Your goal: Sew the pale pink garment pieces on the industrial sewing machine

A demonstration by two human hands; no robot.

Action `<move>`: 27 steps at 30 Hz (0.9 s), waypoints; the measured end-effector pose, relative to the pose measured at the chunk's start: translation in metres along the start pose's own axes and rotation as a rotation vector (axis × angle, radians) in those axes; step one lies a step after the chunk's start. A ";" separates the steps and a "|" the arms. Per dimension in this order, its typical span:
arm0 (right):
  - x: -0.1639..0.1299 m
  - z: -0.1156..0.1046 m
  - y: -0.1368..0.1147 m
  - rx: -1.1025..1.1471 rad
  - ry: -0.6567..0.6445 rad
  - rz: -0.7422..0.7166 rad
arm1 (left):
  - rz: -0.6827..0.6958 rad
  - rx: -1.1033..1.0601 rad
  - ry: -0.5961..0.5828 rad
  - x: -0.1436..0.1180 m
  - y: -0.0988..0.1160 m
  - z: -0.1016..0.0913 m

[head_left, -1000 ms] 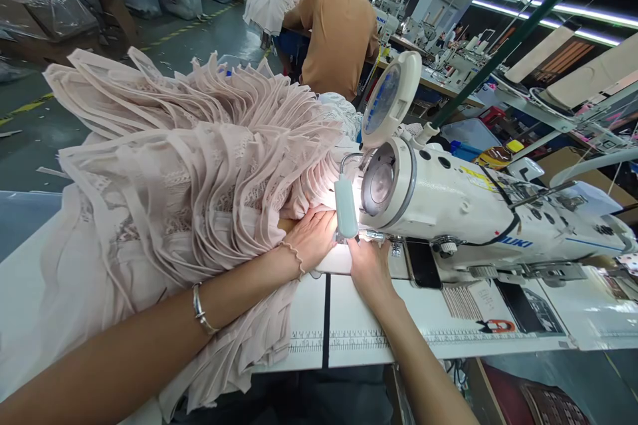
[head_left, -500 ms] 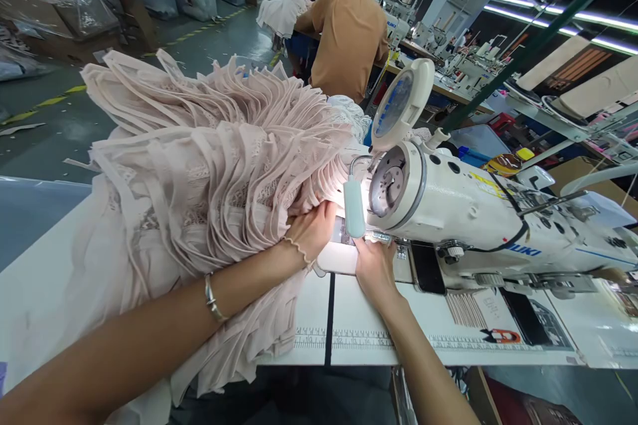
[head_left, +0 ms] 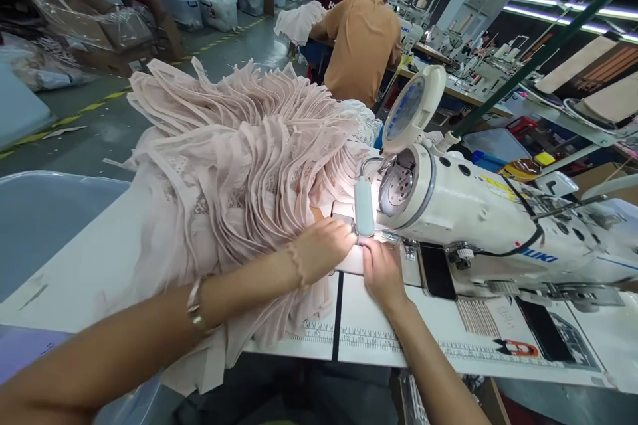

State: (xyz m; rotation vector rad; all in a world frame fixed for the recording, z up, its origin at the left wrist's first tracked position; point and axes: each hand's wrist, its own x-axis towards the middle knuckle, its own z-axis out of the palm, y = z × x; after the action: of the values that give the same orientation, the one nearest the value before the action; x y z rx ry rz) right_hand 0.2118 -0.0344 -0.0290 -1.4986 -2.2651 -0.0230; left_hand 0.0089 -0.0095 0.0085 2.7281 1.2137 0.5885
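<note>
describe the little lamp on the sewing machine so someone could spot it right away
Start at the white sewing machine on the table. At its left end, beside the pink pleated fabric and just above both hands, hangs the lamp. It is a small pale upright bar on a thin curved wire, glowing brightly.

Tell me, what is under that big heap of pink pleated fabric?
The pink pleated fabric lies on the white table, spilling over its near edge. The left hand presses its edge beside the right hand. Anything beneath the heap is hidden.
</note>
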 end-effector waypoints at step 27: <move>-0.005 -0.013 -0.064 0.924 -0.220 0.443 | 0.193 -0.544 -0.198 -0.074 0.002 -0.056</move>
State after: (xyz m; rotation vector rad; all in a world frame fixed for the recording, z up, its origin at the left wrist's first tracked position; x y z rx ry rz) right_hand 0.1610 -0.0685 -0.0047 -1.4256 -1.6100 1.1823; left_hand -0.0562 -0.0691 0.0375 2.3739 0.6300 0.5505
